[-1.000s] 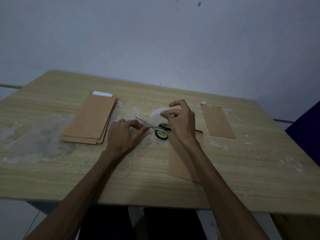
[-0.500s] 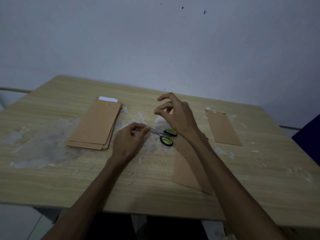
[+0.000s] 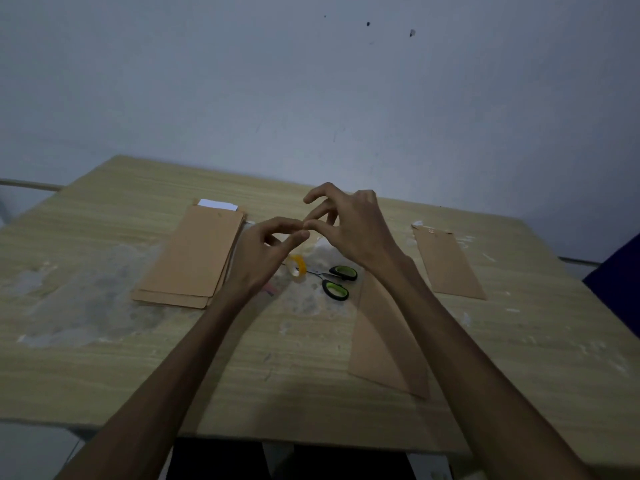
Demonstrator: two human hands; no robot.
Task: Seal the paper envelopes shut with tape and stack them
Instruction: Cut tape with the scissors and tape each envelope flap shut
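While both hands, left hand and right hand, pinch fingertips together, perhaps on unseen tape, the loose envelope lies at five o'clock, lengthwise toward the person, nearer the right.

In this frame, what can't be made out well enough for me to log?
- Head view: whether a tape strip spans the fingertips of left hand and right hand; too thin, too dim.
- Scissors: blades hidden behind the tape roll and left hand.
- Middle envelope: the right forearm covers much of it; its flap cannot be seen.
- Envelope stack: count unreadable, edges merge.
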